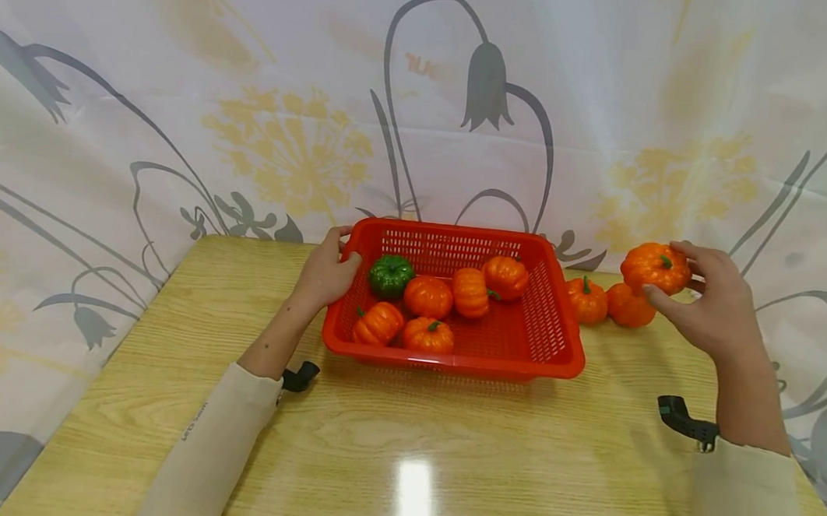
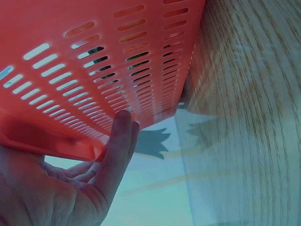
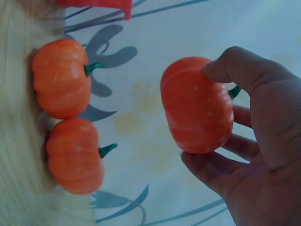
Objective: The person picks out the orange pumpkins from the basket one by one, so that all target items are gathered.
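Note:
A red plastic basket (image 1: 506, 364) with slotted walls stands on the table. Inside lie a green pumpkin (image 1: 391, 277) and several orange pumpkins (image 1: 428, 298). My left hand (image 1: 328, 271) grips the basket's left rim, thumb on top; in the left wrist view its fingers (image 2: 121, 136) lie against the slotted outer wall (image 2: 108, 61). Right of the basket, my right hand (image 1: 716, 305) holds an orange pumpkin (image 1: 655, 268) in the air. The right wrist view shows thumb and fingers pinching this pumpkin (image 3: 197, 106) from opposite sides, its green stem towards the palm.
Two more orange pumpkins, one (image 1: 587, 300) beside the basket's right wall and another (image 1: 631, 305) touching it, sit on the wooden table (image 1: 347, 457). A flower-patterned curtain (image 1: 460, 167) hangs behind the table's back edge.

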{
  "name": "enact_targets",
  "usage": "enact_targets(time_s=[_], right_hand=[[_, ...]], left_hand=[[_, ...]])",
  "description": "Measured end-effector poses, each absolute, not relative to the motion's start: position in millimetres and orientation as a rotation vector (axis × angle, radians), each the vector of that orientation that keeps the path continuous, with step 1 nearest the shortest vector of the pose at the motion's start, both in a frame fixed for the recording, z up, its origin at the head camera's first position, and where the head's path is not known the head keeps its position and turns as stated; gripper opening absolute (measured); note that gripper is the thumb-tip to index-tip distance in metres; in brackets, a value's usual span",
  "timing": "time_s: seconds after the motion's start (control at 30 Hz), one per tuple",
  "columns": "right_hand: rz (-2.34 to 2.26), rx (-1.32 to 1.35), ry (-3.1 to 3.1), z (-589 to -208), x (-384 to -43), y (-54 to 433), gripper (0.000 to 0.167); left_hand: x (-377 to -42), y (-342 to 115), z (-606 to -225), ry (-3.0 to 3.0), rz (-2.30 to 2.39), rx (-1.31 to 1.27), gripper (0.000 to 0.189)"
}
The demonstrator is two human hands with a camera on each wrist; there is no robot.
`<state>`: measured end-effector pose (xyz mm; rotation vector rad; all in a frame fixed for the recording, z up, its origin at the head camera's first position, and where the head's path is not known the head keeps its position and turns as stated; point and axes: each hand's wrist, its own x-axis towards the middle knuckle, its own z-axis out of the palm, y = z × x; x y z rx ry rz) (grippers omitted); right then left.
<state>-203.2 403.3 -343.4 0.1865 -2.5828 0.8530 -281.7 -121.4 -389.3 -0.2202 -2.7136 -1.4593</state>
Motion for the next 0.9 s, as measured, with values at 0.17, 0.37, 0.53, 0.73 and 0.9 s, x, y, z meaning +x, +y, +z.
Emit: enact_targets(time_s=[0.17, 0.37, 0.53, 0.73, 0.9], right_hand=[[0.868, 0.073, -2.551, -354, -205, 411, 0.069], [0.890, -0.059, -2.501, -366, -210, 421, 0.067], [0.925, -0.167, -2.473, -377, -214, 430, 0.068], [0.935, -0.266, -2.491, -388, -217, 440, 0.070], [0.955, -0.343, -2.526, -393, -217, 447, 0.073]], left_hand=[[-282, -120, -388, -2.713, -1.474, -0.213, 0.059], [-282, -120, -388, -2.711, -1.479, -0.201, 0.058], [-282, -121, -389, -2.711, -1.483, -0.202, 0.059], [-281, -122, -390, -2.710, -1.484, -0.210, 0.059], [-281, -121, -389, -2.699, -1.480, -0.217, 0.058]])
